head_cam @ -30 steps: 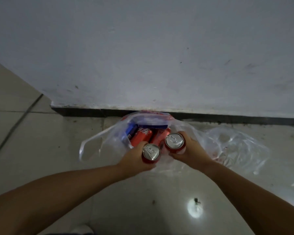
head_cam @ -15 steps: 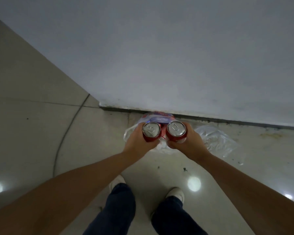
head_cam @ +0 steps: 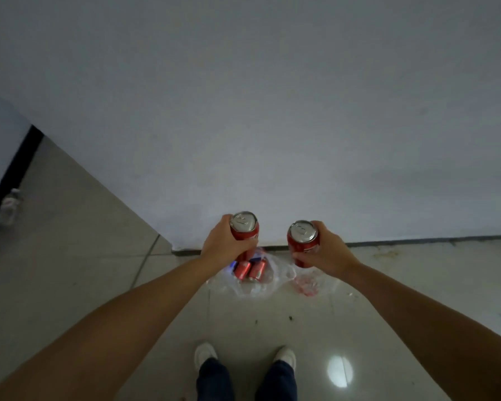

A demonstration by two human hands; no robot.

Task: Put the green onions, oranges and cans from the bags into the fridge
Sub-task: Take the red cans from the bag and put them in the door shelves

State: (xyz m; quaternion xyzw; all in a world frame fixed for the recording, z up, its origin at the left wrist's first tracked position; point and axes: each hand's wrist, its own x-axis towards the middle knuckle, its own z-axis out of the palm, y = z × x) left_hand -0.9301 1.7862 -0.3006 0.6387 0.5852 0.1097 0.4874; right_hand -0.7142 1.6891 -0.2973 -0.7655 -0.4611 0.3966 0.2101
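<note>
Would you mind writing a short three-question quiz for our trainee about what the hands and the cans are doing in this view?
1. True or false: each hand holds one red can upright.
2. Where are the cans that are not held? A) on a shelf B) in the clear plastic bag on the floor C) in the fridge
3. Fill in: the held cans are ____ each other (touching / apart).

Key
1. True: the left hand grips the left red can, the right hand the right red can.
2. B: the loose cans lie in the plastic bag.
3. apart
</note>
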